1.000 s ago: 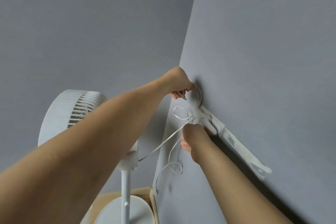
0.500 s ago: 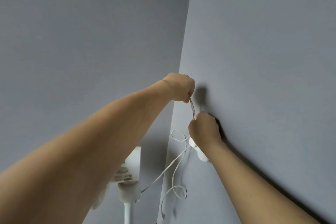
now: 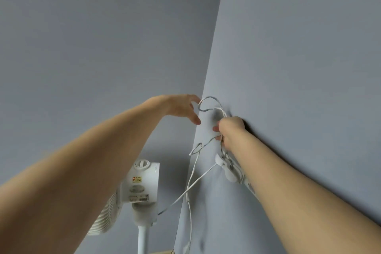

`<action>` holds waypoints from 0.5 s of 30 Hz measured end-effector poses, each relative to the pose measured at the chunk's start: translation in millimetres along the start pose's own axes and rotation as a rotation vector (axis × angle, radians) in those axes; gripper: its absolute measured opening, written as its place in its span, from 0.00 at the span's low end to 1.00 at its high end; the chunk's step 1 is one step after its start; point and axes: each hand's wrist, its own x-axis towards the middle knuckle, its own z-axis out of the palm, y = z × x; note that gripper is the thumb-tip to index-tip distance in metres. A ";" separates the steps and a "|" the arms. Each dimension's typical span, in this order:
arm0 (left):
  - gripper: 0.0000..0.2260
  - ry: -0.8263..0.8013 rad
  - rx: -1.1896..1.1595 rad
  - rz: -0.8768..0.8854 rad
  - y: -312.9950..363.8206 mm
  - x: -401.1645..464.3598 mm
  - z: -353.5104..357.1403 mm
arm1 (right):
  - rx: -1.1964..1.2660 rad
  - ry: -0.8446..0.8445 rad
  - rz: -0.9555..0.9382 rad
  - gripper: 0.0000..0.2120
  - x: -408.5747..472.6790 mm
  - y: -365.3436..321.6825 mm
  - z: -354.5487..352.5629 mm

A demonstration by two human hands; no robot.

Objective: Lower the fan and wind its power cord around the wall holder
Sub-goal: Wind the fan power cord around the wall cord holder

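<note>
Your left hand [image 3: 181,107] is reaching at the wall with fingers spread, gripping nothing, right beside a loose loop of the white power cord [image 3: 210,103]. Your right hand [image 3: 231,132] is curling round the cord just above the white wall holder [image 3: 226,169]. The fan [image 3: 142,187] is standing below, cord dangling loose.

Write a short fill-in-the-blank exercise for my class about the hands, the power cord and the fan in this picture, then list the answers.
1. The right hand grips the white power ____ against the wall.
2. The left hand has its fingers ____, beside a loop of the cord and not gripping it.
3. The wall holder sits just ____ the right hand.
4. The fan stands to the ____ of the wall corner.

Answers: cord; spread; below; left
</note>
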 end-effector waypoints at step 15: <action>0.05 -0.257 -0.213 -0.068 -13.2 -1.2 62.9 | 0.160 -0.018 -0.206 0.08 -19.8 -31.6 -11.7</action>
